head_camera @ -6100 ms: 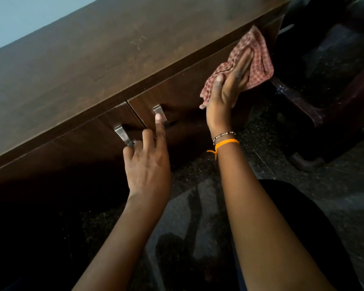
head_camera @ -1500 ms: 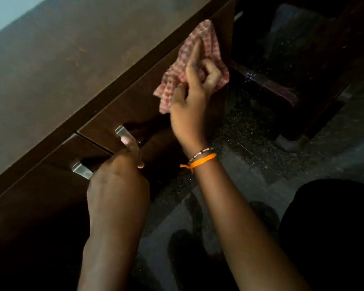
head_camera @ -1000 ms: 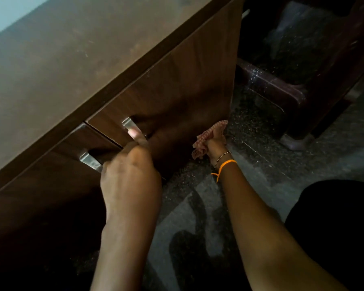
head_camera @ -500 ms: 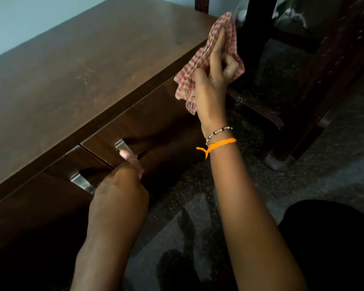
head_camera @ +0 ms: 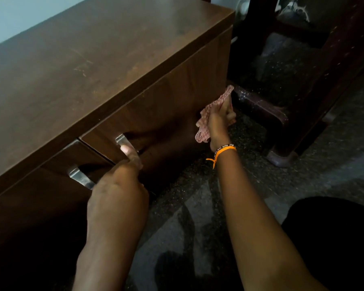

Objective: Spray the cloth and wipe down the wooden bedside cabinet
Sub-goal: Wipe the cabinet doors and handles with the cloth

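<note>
**Wiping cabinet front, lower R edge**

Right hand low on R door of wooden cabinet, fingers closed round bunched checked cloth, pressing it to door's outer edge near floor. Left hand at metal handle, fingertip on it; grip unclear, fingers hidden. No spray bottle in view. Judging: spraying prob. done, R door mid-wipe. L door, handles, top look still to do – can't confirm.

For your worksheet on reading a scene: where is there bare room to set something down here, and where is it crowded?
Free: the cabinet top, bare from the wall to its front edge. Crowded: the door front, where the left hand is at a metal handle and the right hand presses the cloth low near the corner.
</note>
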